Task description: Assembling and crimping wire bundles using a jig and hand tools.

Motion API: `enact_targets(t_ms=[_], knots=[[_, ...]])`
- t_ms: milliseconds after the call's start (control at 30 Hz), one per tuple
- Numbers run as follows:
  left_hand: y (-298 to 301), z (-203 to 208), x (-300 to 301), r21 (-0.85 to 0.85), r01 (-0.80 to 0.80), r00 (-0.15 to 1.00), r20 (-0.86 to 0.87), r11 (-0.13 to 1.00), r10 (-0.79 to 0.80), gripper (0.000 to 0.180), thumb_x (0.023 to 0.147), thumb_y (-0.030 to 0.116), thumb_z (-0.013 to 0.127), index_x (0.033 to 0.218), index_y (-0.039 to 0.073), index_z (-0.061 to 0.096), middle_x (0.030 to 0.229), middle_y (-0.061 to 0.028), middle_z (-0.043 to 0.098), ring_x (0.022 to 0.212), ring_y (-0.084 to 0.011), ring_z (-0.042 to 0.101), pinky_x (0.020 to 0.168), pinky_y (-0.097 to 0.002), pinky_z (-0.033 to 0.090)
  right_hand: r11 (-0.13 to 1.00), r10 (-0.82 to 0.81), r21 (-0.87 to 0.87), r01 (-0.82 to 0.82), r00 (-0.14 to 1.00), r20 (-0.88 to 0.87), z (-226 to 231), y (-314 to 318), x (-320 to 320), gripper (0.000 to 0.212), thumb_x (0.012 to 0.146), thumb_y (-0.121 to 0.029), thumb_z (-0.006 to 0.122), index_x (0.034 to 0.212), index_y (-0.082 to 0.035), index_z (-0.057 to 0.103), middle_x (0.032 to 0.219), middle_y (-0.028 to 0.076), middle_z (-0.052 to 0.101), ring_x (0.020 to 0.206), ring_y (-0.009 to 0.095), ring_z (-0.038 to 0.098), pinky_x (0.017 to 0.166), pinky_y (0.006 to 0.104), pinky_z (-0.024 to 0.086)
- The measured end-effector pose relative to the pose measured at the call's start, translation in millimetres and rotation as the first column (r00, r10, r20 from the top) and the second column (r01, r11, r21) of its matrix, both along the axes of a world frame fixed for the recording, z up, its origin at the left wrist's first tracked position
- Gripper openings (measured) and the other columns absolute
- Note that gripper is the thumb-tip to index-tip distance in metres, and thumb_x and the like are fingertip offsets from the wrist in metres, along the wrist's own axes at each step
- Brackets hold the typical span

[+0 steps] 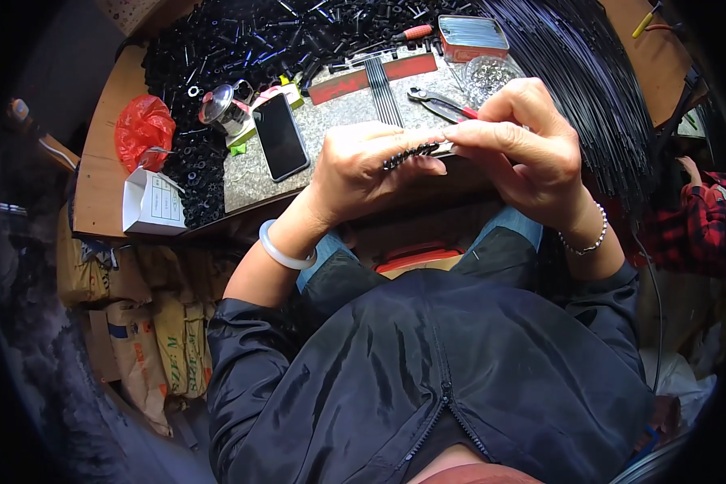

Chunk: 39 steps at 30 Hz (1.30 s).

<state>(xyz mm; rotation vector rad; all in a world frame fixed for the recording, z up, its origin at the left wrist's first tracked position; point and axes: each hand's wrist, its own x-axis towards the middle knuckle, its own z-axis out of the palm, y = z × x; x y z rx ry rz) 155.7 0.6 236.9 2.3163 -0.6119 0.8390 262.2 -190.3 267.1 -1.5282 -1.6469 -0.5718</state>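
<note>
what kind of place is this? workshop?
Likely a small hand-assembly workbench: a heap of small black plastic parts, a bundle of thin black rods, and pliers on the stone slab.

On the tabletop [97, 185], the phone [281, 135] lies left of the pliers [440, 102]; the tin [472, 36] sits behind them; the small box [152, 203] stands at the left edge.

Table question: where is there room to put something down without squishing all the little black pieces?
Bare stone slab shows between the phone and the row of black rods. Bare wood lies beside the red bag and white box. The black parts heap crowds the back; long black strands cover the right.
</note>
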Motion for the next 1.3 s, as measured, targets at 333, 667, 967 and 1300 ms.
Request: enact_targets(t_ms=[333, 667, 967, 1300], knots=[[-0.7, 0.1, 0.6, 0.009, -0.015, 1.000, -0.026, 1.000, 0.015, 0.014, 0.076, 0.011, 0.072, 0.086, 0.002, 0.068, 0.075, -0.0101, 0.066, 0.061, -0.0206, 0.064, 0.054, -0.0272, 0.049, 0.990, 0.121, -0.045, -0.134, 0.969, -0.217, 0.3, 2.6, 4.9, 0.020, 0.070, -0.003, 0.071, 0.089, -0.008, 0.071, 0.071, 0.003, 0.052, 0.065, 0.018, 0.049, 0.059, 0.0283, 0.039], [-2.0, 0.2, 4.2, 0.016, 0.035, 0.999, 0.034, 0.999, -0.035, 0.015, 0.076, 0.011, 0.072, 0.086, 0.001, 0.066, 0.074, -0.0110, 0.066, 0.061, -0.0234, 0.065, 0.054, -0.0285, 0.049, 0.984, 0.176, -0.008, -0.176, 0.983, 0.045, 7.7, 6.8, 9.6, 0.020, 0.068, -0.002, 0.070, 0.087, -0.009, 0.069, 0.073, 0.004, 0.053, 0.063, 0.018, 0.048, 0.058, 0.0282, 0.039], [0.8, 2.6, 2.7, 0.058, 0.042, 0.999, -0.016, 0.997, -0.041, 0.018, 0.077, 0.017, 0.071, 0.087, 0.003, 0.067, 0.075, -0.0094, 0.066, 0.068, -0.0250, 0.066, 0.057, -0.0303, 0.051, 0.975, 0.195, -0.092, -0.200, 0.979, -0.063, 8.8, 9.0, 4.3, 0.027, 0.069, -0.005, 0.070, 0.095, -0.012, 0.067, 0.080, 0.005, 0.054, 0.070, 0.019, 0.054, 0.058, 0.0293, 0.044], [-2.9, 1.1, 11.0, 0.007, 0.020, 1.000, -0.006, 1.000, -0.020, 0.017, 0.076, 0.022, 0.070, 0.087, 0.009, 0.066, 0.071, -0.0086, 0.063, 0.061, -0.0268, 0.062, 0.052, -0.0350, 0.048, 0.935, 0.309, -0.129, -0.329, 0.938, -0.154, 8.9, 21.3, -1.0, 0.034, 0.076, -0.010, 0.071, 0.108, -0.005, 0.060, 0.103, 0.014, 0.052, 0.093, 0.024, 0.053, 0.079, 0.0322, 0.045]])
